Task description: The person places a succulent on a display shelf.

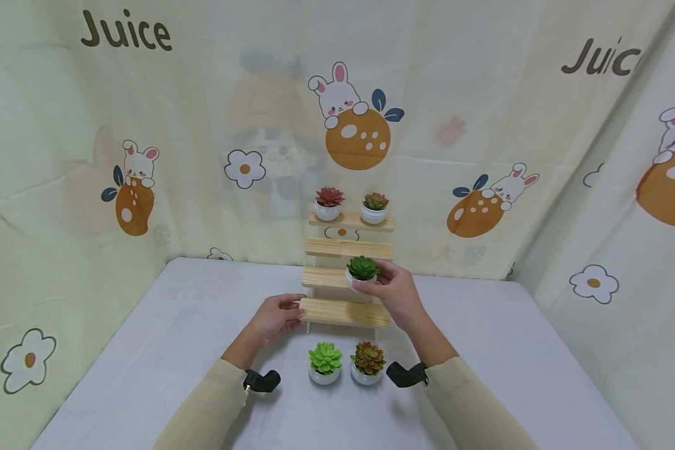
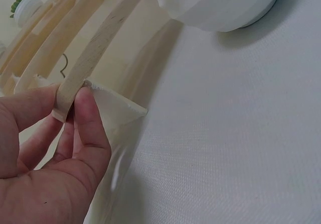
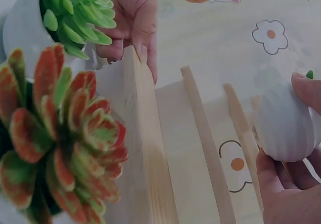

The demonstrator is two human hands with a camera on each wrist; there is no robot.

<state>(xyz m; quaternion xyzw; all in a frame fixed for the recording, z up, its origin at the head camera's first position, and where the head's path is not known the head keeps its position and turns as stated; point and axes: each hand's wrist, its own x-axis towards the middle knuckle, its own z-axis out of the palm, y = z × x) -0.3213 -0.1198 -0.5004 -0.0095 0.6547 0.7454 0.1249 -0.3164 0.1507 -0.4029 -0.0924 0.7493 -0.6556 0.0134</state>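
A stepped wooden shelf [image 1: 345,312] with several narrow boards stands at the back of the table. My left hand [image 1: 278,317] pinches the left end of its lowest board, thumb and fingers on either side, as the left wrist view shows. In my right hand [image 1: 395,289] is a dark green potted succulent [image 1: 362,269], gripped by its white ribbed pot [image 3: 283,126] in front of the shelf's second board from the bottom. A light green potted succulent [image 1: 325,359] and a red-and-green potted succulent [image 1: 367,360] stand on the table before the shelf.
On the top board sit a dark red potted succulent [image 1: 329,201] and a green-and-red potted succulent [image 1: 374,206]. A printed curtain [image 1: 202,112] hangs right behind the shelf. White cloth covers the table [image 1: 484,350].
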